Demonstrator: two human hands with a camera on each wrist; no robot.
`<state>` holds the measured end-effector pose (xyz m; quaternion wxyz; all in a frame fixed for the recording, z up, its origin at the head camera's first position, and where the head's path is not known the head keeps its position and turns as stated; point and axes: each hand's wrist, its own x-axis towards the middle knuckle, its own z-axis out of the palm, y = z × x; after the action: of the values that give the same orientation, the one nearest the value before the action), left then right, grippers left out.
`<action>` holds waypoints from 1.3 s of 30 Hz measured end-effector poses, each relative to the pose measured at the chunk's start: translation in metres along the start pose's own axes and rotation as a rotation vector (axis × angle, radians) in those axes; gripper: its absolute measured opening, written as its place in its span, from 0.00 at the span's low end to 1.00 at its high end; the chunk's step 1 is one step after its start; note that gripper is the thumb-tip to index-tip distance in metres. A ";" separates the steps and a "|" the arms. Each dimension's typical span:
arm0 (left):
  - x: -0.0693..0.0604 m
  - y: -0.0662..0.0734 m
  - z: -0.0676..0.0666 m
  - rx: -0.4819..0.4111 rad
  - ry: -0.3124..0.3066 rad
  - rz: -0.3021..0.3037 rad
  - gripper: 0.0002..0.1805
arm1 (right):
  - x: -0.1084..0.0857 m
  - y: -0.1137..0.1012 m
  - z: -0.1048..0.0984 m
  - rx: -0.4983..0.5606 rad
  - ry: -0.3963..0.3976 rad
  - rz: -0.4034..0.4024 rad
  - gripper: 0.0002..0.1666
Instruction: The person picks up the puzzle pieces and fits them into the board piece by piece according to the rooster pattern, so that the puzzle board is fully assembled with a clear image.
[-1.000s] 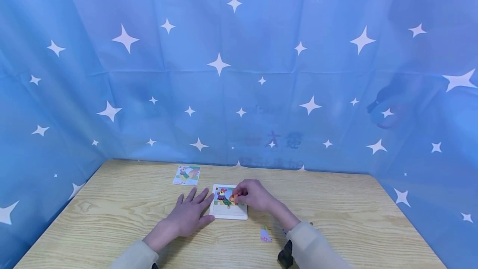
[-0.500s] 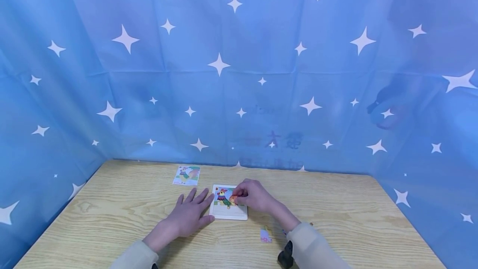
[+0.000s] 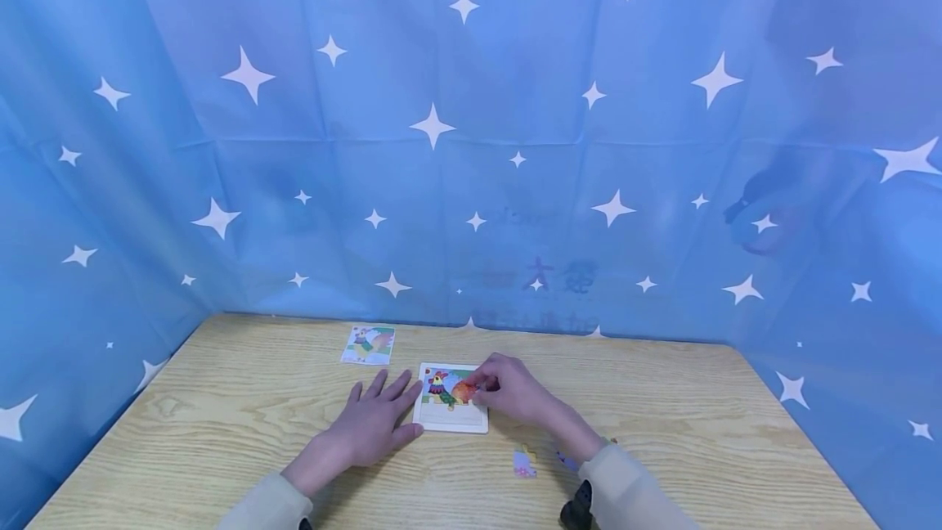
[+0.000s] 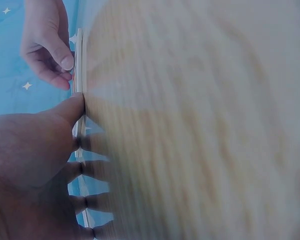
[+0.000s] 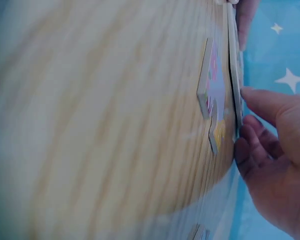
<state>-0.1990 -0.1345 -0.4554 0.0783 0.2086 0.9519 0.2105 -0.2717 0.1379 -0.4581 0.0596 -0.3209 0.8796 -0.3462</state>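
In the head view a white puzzle tray (image 3: pixel 451 421) lies mid-table, with a rooster picture (image 3: pixel 440 385) filling its upper part and a bare lower strip. My left hand (image 3: pixel 371 428) lies palm down with spread fingers, its fingertips and thumb touching the tray's left edge. My right hand (image 3: pixel 513 389) has thumb and curled fingers at the picture's right side, pinching the edge of an orange tail jigsaw piece (image 3: pixel 463 393), which lies about level with the picture. The right wrist view shows the thumb (image 5: pixel 262 102) at the tray's edge; the grip on the piece is mostly hidden there.
A loose lilac-and-yellow jigsaw piece (image 3: pixel 524 462) lies on the wooden table (image 3: pixel 257 399) near the right forearm. Another piece (image 3: pixel 567 460) is partly hidden by the right wrist. A rooster picture card (image 3: pixel 368 345) lies back left. A blue starred curtain (image 3: pixel 471 145) encloses the table.
My right hand has shifted slightly right, uncovering more of the orange tail piece, which now looks flatter in the picture. My left hand has stayed in place.
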 end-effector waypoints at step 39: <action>0.002 -0.006 0.004 -0.016 0.010 0.040 0.37 | -0.028 -0.010 -0.023 -0.038 -0.057 0.007 0.18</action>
<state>-0.2020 -0.1374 -0.4623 0.0708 0.2257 0.9462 0.2207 -0.2518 0.1626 -0.4371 0.0797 -0.3284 0.8852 -0.3198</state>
